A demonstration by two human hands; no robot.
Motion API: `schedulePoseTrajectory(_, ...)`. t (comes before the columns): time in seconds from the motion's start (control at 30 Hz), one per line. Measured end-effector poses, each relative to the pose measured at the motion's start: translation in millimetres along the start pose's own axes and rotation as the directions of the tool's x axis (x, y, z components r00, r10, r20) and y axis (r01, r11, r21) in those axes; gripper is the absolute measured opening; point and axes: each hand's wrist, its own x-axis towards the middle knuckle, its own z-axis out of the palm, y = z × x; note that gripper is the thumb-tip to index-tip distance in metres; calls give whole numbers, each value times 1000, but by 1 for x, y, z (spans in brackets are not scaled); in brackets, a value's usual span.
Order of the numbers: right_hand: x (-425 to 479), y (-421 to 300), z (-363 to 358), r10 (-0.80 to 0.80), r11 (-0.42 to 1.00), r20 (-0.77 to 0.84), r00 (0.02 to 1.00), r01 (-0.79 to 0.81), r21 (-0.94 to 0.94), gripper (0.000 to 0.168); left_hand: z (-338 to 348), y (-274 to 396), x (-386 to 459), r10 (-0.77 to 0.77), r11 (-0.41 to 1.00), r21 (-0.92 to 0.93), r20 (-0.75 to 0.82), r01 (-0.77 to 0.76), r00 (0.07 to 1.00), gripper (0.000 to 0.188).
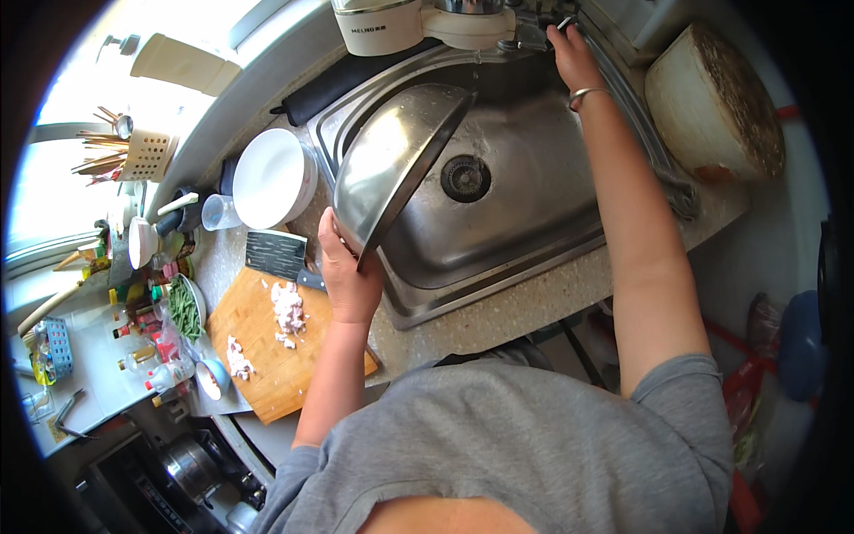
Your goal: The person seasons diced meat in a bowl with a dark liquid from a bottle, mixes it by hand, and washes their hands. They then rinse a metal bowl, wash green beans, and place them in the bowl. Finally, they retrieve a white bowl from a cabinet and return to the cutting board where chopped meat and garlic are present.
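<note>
My left hand (350,277) grips the rim of a stainless steel bowl (400,153), which is tilted on its side over the left part of the steel sink (527,200). My right hand (575,57), with a bracelet at the wrist, is at the tap handle (566,25) behind the sink; its fingertips touch the handle. A little water falls from under the white Melno filter unit (383,30) on the tap. The sink drain (466,178) shows below. Left of my left hand, a cleaver (275,254) lies at the top of a wooden cutting board (267,380) with chopped pale meat (288,310).
White bowls (270,177) and a clear plastic cup (220,212) stand left of the sink. Green beans (185,307) in a bowl and several bottles (170,374) crowd the far left. A large round pale container (707,107) stands right of the sink.
</note>
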Motion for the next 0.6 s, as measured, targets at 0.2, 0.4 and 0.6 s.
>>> schedulePoseTrajectory(0.2,-75,52,3,-149,977,172,974,172,-129,51,-9,8,-7,44,999,16,-35,-43,998,62)
schedulePoseTrajectory(0.4,-195,45,34,225,972,499,837,-230,-53,48,-23,13,-14,-166,967,-201,-24,158,986,52)
schedulePoseTrajectory(0.6,-264,20,31,312,644,663,681,-664,380,39,-33,14,-18,-499,363,-706,403,608,767,50)
